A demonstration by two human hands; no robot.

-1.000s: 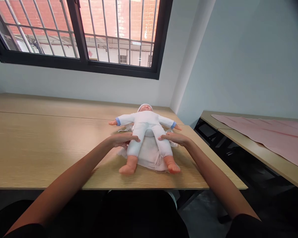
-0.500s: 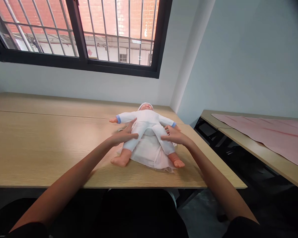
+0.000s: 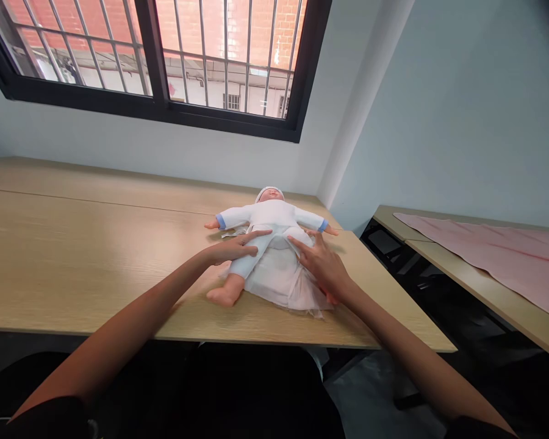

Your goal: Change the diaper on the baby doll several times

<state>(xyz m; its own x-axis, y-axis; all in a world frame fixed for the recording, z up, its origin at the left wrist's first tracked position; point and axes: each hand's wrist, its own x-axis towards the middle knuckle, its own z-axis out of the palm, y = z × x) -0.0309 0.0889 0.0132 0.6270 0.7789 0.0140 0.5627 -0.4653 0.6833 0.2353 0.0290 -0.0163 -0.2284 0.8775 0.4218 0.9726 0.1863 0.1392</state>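
Note:
A baby doll (image 3: 274, 212) in a white suit with blue cuffs and a white cap lies on its back, feet toward me. Thin white cloth (image 3: 279, 274) is spread beneath and between its legs. Across the doll's thigh on the left lies my left hand (image 3: 235, 247), fingers stretched toward the crotch. My right hand (image 3: 322, 262) rests over the other thigh with its fingers spread, the index finger pointing at the crotch. Both hands are open, and neither grips anything I can see. The right hand and wrist hide most of the doll's leg and foot on that side.
The wooden table (image 3: 96, 262) under the doll has its front edge close to my body. A second table (image 3: 421, 244) on the right bears a pink cloth (image 3: 494, 250), with a gap between the two. Beyond stand the wall and a barred window (image 3: 229, 61).
My right hand has moved inward over the doll's thigh, its fingers now aimed at the crotch. The fingers of my left hand have shifted toward the middle. The view has tilted slightly.

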